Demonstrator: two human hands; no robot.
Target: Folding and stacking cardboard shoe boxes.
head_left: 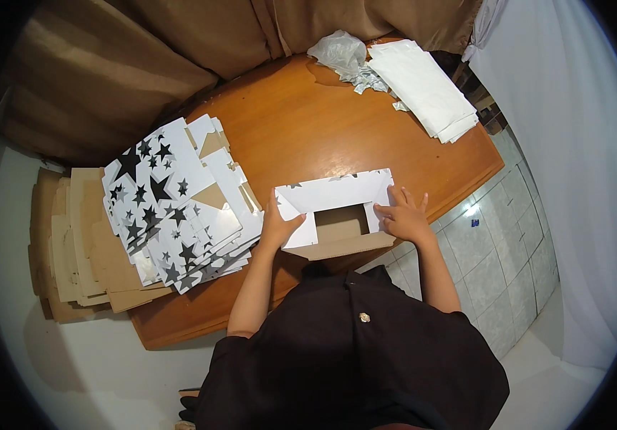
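1. While the left hand (278,228) and right hand (403,217) press flat, fingers spread, on opposite side flaps of the half-folded white cardboard box (337,213) at the near edge of the round wooden surface (308,129), uneven pressure could crease a flap.
2. An elbow might topple the neighbouring stack of star-printed box blanks (176,204).

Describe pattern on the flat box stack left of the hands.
Black stars on white, stack of flat boxes; head view.

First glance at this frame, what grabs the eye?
The white cardboard box, half folded at the near edge of the wooden table, with the left hand and right hand pressing its sides. To its left, a fanned stack of star-printed flat boxes.
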